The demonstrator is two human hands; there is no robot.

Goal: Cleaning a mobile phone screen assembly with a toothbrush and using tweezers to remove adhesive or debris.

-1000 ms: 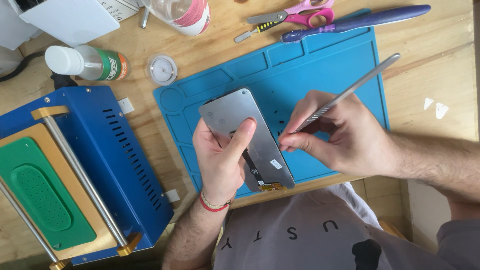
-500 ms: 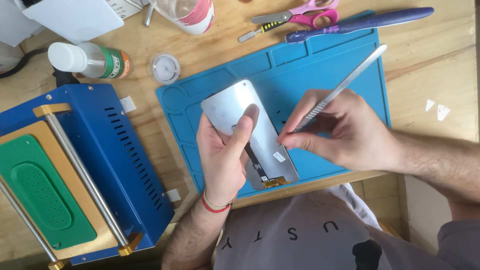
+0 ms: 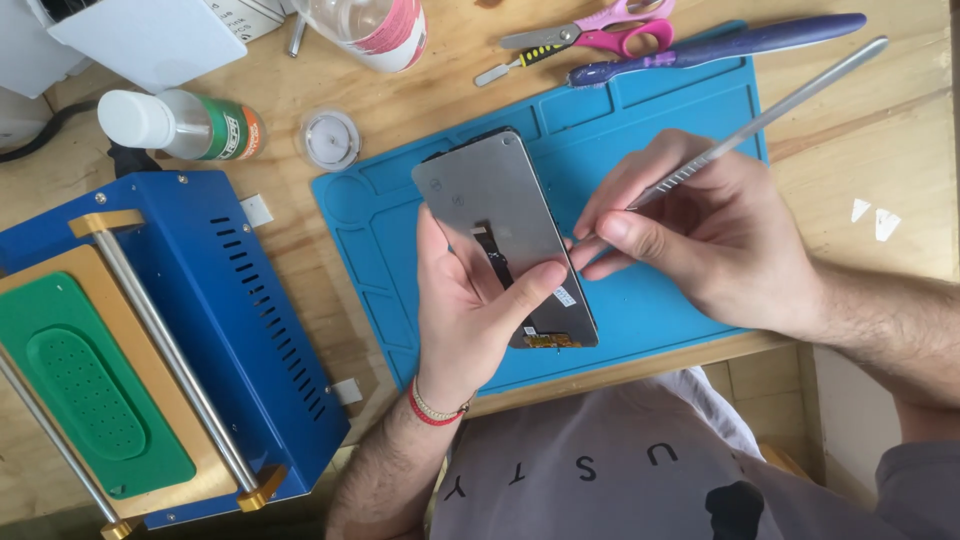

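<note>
Seen from above: left hand [image 3: 470, 310] clamped around a detached phone screen panel [image 3: 505, 235], grey back side up, thumb pressed across its lower part, fingers hidden behind. Right hand [image 3: 700, 235] pinched shut on a thin metal spudger [image 3: 760, 120], tip meeting the panel's right edge just beside the left thumb, handle slanting up and away to the right. Panel raised over a blue silicone work mat [image 3: 660, 300] on a wooden counter [image 3: 880, 120]. Small flex connector [image 3: 545, 340] showing at the panel's lower end, close to the left palm. Beyond the hands, along the mat's far edge: pink-handled scissors [image 3: 610, 35] and a long purple tool [image 3: 720, 45]. Left of the left hand: a small round cap [image 3: 330, 138], a bottle lying on its side [image 3: 185, 125], and a large blue machine with a green pad [image 3: 150, 350] near the counter's edge. Risks, as a judgement: too much levering at the edge likely to crack the thin panel; a slip of the tip likely to jab the left thumb or scratch the flex connector; a loosened grip likely to drop the panel onto the mat. Open room: bare mat to the right and beneath the hands; bare wood further right, apart from two small white scraps [image 3: 872, 215]. Near edge of the counter close under the wrists, little space there.
</note>
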